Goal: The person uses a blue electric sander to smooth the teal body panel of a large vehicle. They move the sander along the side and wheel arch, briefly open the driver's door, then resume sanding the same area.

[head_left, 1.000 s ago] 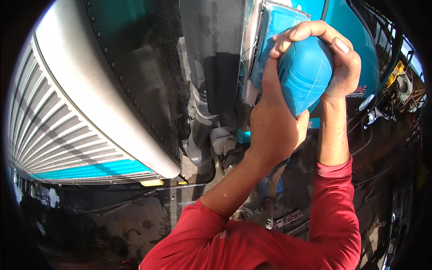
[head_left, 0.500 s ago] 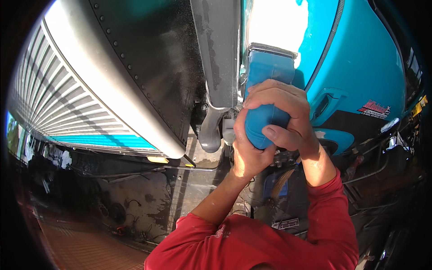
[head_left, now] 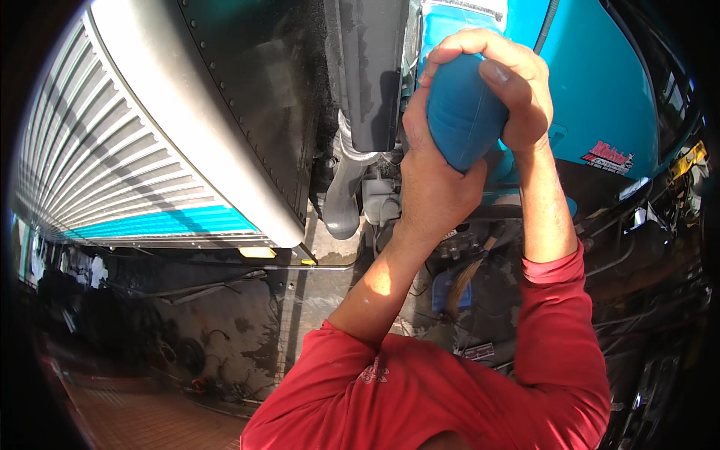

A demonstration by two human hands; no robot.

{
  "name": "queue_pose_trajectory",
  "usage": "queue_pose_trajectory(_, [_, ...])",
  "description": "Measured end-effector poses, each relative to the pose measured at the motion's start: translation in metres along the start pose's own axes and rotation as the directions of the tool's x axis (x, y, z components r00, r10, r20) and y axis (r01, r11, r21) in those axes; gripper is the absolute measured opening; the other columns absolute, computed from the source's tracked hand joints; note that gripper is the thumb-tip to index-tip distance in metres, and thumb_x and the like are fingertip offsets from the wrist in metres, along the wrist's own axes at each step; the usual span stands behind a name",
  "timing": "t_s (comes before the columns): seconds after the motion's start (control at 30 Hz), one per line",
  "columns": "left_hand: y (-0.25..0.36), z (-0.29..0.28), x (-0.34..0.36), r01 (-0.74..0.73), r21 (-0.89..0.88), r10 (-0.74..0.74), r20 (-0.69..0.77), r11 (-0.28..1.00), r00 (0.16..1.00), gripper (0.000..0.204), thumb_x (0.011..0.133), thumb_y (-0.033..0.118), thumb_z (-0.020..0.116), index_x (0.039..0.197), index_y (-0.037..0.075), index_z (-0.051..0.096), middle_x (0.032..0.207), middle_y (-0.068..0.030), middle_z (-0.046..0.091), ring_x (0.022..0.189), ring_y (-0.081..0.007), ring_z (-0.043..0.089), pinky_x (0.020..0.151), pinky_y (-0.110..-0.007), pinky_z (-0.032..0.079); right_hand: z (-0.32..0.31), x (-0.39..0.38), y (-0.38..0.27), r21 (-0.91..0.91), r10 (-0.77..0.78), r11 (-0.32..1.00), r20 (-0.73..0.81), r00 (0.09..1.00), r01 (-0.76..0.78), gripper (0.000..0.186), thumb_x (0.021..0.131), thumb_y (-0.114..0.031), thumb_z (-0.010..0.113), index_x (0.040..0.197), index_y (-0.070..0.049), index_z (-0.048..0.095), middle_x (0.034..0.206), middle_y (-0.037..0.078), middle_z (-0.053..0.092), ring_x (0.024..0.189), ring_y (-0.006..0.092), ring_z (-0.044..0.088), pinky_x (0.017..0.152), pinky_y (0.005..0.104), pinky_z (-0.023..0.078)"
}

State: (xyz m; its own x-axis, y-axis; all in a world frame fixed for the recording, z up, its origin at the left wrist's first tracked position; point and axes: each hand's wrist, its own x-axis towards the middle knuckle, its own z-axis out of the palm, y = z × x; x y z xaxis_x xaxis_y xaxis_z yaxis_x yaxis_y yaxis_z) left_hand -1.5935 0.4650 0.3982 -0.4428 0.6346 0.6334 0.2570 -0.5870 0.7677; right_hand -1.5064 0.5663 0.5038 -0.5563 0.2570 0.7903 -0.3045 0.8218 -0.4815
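Observation:
Both my hands wrap round a blue, rounded oblong hand block (head_left: 459, 112) with grooved lines on it. My left hand (head_left: 439, 187) grips its lower end and left side; my right hand (head_left: 525, 105) curls over its top and right side, thumb resting on it. The block is over a narrow light-blue strip (head_left: 450, 21) beside the turquoise vehicle body (head_left: 600, 82); whether it touches the surface is hidden by the block and fingers.
A silver ribbed panel (head_left: 105, 172) fills the left. Dark pillars and a grey pipe (head_left: 345, 195) run down the middle. Below lie a straw broom (head_left: 457, 292), a blue dustpan (head_left: 442, 304) and cables on a stained floor (head_left: 240, 322). A black hose (head_left: 546, 22) runs at top right.
My hands and the block moved down to a lower spot half a second ago and are now higher again, near the top. The view has shifted slightly too.

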Motion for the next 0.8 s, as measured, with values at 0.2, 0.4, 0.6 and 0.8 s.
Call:
queue_pose_trajectory(0.2, [-0.046,-0.018,-0.044,0.023,0.004,-0.023,0.036,1.0,0.999,0.089,0.082,0.001,0.071,0.16,0.002,0.028,0.137,-0.0241,0.062,0.125,-0.0331,0.067,0.106,-0.044,0.053,0.034,-0.055,0.026,-0.036,-0.108,0.993,0.031,0.994,0.109,0.037,0.091,-0.03,0.062,0.105,0.0,0.078,0.099,0.014,0.078,0.09,0.0244,0.075,0.085,0.0345,0.058])
queue_pose_trajectory(0.4, [-0.024,-0.02,-0.027,-0.015,0.037,0.014,0.032,0.999,0.999,0.088,0.083,0.001,0.071,0.16,0.002,0.028,0.133,-0.0257,0.066,0.121,-0.0357,0.071,0.102,-0.045,0.055,0.024,-0.031,0.014,-0.06,0.005,0.998,0.018,1.0,-0.004,0.038,0.095,-0.03,0.057,0.106,0.001,0.077,0.099,0.012,0.078,0.09,0.0234,0.074,0.085,0.0352,0.058])
queue_pose_trajectory(0.6, [0.016,-0.005,0.032,-0.18,0.047,0.179,0.029,0.983,0.983,0.088,0.081,0.001,0.07,0.158,0.002,0.027,0.121,-0.0307,0.069,0.11,-0.0481,0.074,0.095,-0.049,0.059,-0.015,0.013,0.015,-0.062,0.001,0.998,-0.463,0.886,-0.033,0.03,0.102,-0.019,0.061,0.113,0.006,0.074,0.111,0.014,0.074,0.104,0.0252,0.072,0.096,0.0356,0.057])
queue_pose_trajectory(0.8, [0.001,-0.011,0.014,-0.077,0.048,0.073,0.067,0.996,0.995,0.093,0.082,0.004,0.073,0.16,0.003,0.024,0.13,-0.0329,0.065,0.114,-0.0541,0.071,0.095,-0.053,0.059,-0.01,0.002,0.014,0.063,-0.01,0.998,-0.018,1.0,0.011,0.044,0.1,-0.028,0.051,0.113,0.006,0.077,0.102,0.016,0.079,0.097,0.0236,0.075,0.093,0.0318,0.056])
